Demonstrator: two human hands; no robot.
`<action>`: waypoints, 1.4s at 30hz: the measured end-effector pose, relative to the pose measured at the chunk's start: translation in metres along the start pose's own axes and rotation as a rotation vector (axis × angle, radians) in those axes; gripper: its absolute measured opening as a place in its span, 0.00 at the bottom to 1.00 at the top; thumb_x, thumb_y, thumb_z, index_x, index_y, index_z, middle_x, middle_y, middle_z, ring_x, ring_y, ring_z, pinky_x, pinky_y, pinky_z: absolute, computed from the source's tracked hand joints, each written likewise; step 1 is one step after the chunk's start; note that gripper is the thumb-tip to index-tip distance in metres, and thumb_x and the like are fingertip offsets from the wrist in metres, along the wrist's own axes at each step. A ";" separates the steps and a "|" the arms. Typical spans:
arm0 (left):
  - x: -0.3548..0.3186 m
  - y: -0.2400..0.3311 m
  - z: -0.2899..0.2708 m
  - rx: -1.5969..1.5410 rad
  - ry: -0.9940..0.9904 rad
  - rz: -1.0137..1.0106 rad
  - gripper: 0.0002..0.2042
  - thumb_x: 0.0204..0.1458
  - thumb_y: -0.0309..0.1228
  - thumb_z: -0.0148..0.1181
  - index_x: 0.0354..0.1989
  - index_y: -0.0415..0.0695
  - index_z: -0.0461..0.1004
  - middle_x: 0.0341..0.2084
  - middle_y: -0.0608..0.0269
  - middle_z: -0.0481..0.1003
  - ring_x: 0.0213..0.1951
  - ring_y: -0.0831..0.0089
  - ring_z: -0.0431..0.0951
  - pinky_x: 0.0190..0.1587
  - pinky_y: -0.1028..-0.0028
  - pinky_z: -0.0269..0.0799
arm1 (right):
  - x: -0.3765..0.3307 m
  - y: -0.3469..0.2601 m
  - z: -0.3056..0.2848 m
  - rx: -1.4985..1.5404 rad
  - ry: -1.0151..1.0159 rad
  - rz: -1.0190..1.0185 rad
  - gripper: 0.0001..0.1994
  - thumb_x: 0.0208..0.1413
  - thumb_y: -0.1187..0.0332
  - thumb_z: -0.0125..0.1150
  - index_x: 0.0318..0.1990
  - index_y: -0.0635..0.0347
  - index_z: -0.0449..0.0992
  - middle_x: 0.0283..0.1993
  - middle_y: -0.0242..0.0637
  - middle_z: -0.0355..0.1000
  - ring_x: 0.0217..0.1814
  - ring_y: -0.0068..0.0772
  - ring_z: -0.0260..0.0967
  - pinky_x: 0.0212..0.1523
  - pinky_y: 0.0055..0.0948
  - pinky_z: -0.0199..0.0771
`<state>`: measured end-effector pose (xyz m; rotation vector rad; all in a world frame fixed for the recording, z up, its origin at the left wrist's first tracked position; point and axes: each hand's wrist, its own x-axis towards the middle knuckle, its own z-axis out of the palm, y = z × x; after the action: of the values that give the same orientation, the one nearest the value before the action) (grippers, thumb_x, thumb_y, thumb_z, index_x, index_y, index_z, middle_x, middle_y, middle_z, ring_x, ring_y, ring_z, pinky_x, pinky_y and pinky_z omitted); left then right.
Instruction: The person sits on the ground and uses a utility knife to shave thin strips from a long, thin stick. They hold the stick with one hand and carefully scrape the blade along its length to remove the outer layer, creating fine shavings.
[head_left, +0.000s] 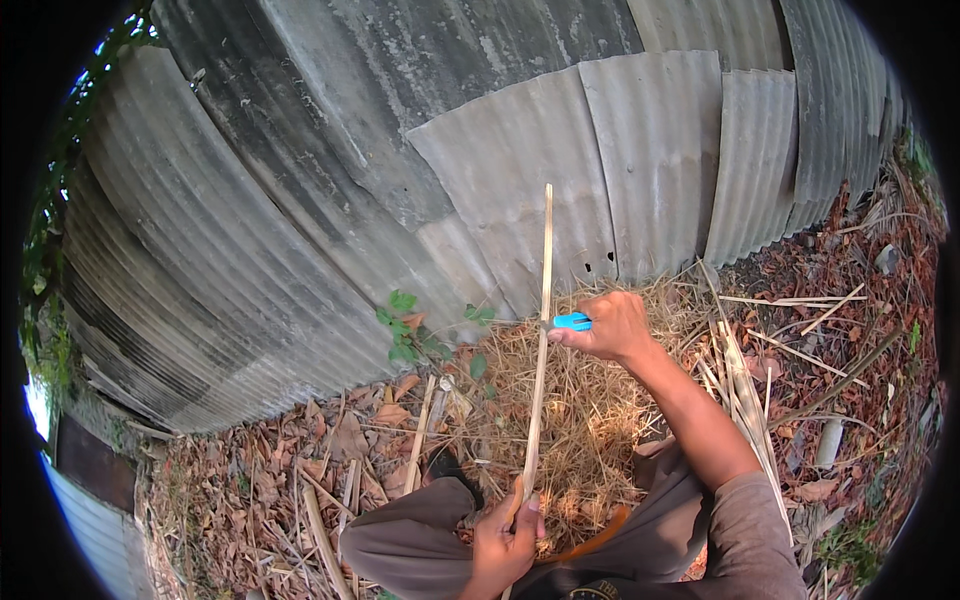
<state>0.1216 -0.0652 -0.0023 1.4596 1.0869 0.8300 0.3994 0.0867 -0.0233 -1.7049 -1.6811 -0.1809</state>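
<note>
A long, pale bamboo strip [545, 270] stands nearly upright in front of me, its top end reaching up before the metal sheeting. Around its lower part my left hand [506, 545] is closed, near my lap. My right hand [608, 325] grips a bright blue utility knife [573, 321] partway up the strip. The knife's front end meets the strip there, and the right thumb lies close against it; the blade itself is too small to make out. An orange band [600, 540] curves across my lap beside the left hand.
Corrugated metal sheets [520, 160] form a wall ahead. Fine shavings [590, 420] cover the ground between my knees. Split strips [740, 370] lean in a bundle at the right, with more sticks [322, 530] at the left. Dry leaves [260, 470] and a small green plant [403, 330] lie near the wall.
</note>
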 end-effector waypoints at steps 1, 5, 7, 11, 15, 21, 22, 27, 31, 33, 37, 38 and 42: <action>-0.003 0.001 0.001 0.040 -0.016 -0.050 0.16 0.62 0.29 0.49 0.55 0.34 0.67 0.17 0.69 0.68 0.21 0.87 0.64 0.23 0.84 0.59 | 0.006 0.013 0.001 -0.043 0.001 0.106 0.38 0.37 0.24 0.52 0.13 0.56 0.74 0.09 0.38 0.65 0.12 0.41 0.67 0.19 0.37 0.67; -0.028 0.012 -0.004 0.340 -0.108 0.005 0.11 0.60 0.30 0.48 0.46 0.40 0.72 0.14 0.59 0.68 0.17 0.69 0.70 0.22 0.71 0.64 | 0.020 0.052 -0.001 0.000 0.088 0.265 0.39 0.41 0.25 0.49 0.15 0.60 0.75 0.11 0.45 0.66 0.17 0.48 0.69 0.21 0.44 0.66; -0.046 0.013 -0.004 0.325 -0.136 0.094 0.11 0.60 0.32 0.48 0.42 0.39 0.73 0.14 0.59 0.68 0.17 0.69 0.71 0.22 0.70 0.65 | 0.020 0.093 -0.008 -0.069 0.062 0.450 0.40 0.44 0.25 0.47 0.16 0.62 0.75 0.13 0.48 0.67 0.20 0.51 0.70 0.23 0.48 0.66; -0.086 -0.027 -0.027 0.375 -0.187 -0.094 0.14 0.60 0.35 0.50 0.48 0.41 0.73 0.16 0.66 0.67 0.20 0.77 0.68 0.24 0.74 0.63 | 0.000 0.169 -0.019 -0.014 0.140 0.863 0.43 0.47 0.25 0.43 0.18 0.66 0.75 0.19 0.53 0.70 0.27 0.53 0.72 0.30 0.48 0.67; -0.088 -0.032 -0.031 0.252 -0.002 -0.295 0.17 0.60 0.39 0.50 0.51 0.42 0.73 0.18 0.69 0.68 0.23 0.79 0.66 0.26 0.74 0.64 | -0.014 0.163 -0.028 -0.019 0.055 0.824 0.44 0.46 0.25 0.42 0.16 0.67 0.72 0.20 0.53 0.70 0.27 0.53 0.70 0.32 0.48 0.67; -0.022 -0.031 -0.026 0.081 0.042 -0.083 0.15 0.62 0.30 0.50 0.52 0.34 0.71 0.17 0.70 0.67 0.21 0.86 0.64 0.24 0.83 0.61 | -0.017 0.003 -0.041 0.160 -0.298 0.243 0.41 0.43 0.25 0.48 0.11 0.61 0.71 0.11 0.45 0.65 0.17 0.48 0.67 0.25 0.45 0.67; -0.013 -0.027 -0.023 0.050 0.054 -0.043 0.14 0.62 0.30 0.50 0.51 0.34 0.71 0.16 0.70 0.67 0.21 0.86 0.64 0.24 0.82 0.62 | -0.022 -0.015 -0.041 0.138 -0.307 0.107 0.40 0.44 0.25 0.48 0.11 0.59 0.72 0.10 0.44 0.64 0.16 0.46 0.66 0.24 0.44 0.67; -0.002 -0.018 -0.028 0.156 0.068 0.059 0.16 0.60 0.27 0.52 0.53 0.31 0.69 0.17 0.70 0.65 0.22 0.87 0.62 0.25 0.82 0.62 | -0.034 -0.051 -0.026 0.199 -0.469 -0.094 0.35 0.43 0.29 0.54 0.12 0.55 0.73 0.09 0.38 0.64 0.13 0.45 0.65 0.19 0.42 0.63; -0.011 -0.023 -0.022 0.228 0.148 0.092 0.13 0.60 0.28 0.53 0.49 0.32 0.72 0.18 0.78 0.64 0.22 0.90 0.59 0.23 0.84 0.55 | -0.041 -0.045 -0.010 0.090 -0.306 -0.246 0.37 0.41 0.25 0.51 0.14 0.55 0.75 0.10 0.40 0.65 0.14 0.43 0.68 0.17 0.38 0.65; -0.019 -0.018 -0.017 0.179 0.165 0.064 0.13 0.60 0.28 0.52 0.48 0.33 0.72 0.17 0.77 0.63 0.22 0.89 0.58 0.22 0.84 0.54 | -0.041 -0.041 0.001 0.058 -0.241 -0.240 0.37 0.39 0.25 0.52 0.14 0.55 0.75 0.10 0.38 0.66 0.14 0.40 0.69 0.17 0.37 0.67; -0.030 -0.013 -0.018 0.240 0.079 -0.020 0.12 0.60 0.33 0.52 0.42 0.36 0.74 0.16 0.73 0.65 0.20 0.87 0.61 0.21 0.81 0.57 | -0.021 -0.011 0.019 0.047 -0.029 -0.136 0.36 0.38 0.26 0.55 0.11 0.55 0.74 0.07 0.36 0.63 0.09 0.37 0.65 0.16 0.37 0.67; -0.038 -0.001 -0.015 0.239 0.071 -0.097 0.13 0.60 0.35 0.52 0.37 0.37 0.74 0.16 0.72 0.66 0.21 0.84 0.63 0.23 0.78 0.59 | -0.016 0.004 0.023 0.027 0.016 -0.112 0.36 0.38 0.26 0.55 0.11 0.55 0.73 0.06 0.36 0.62 0.08 0.37 0.64 0.16 0.37 0.66; -0.054 0.003 -0.019 0.223 0.031 -0.117 0.14 0.59 0.38 0.53 0.31 0.38 0.74 0.16 0.71 0.66 0.24 0.83 0.64 0.26 0.75 0.61 | 0.000 0.037 0.034 0.019 0.140 -0.123 0.36 0.37 0.26 0.56 0.11 0.56 0.72 0.07 0.38 0.63 0.10 0.38 0.65 0.16 0.38 0.65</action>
<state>0.0868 -0.1096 0.0073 1.5536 1.3083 0.6670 0.4205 0.1099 -0.0625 -1.5393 -1.6780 -0.3338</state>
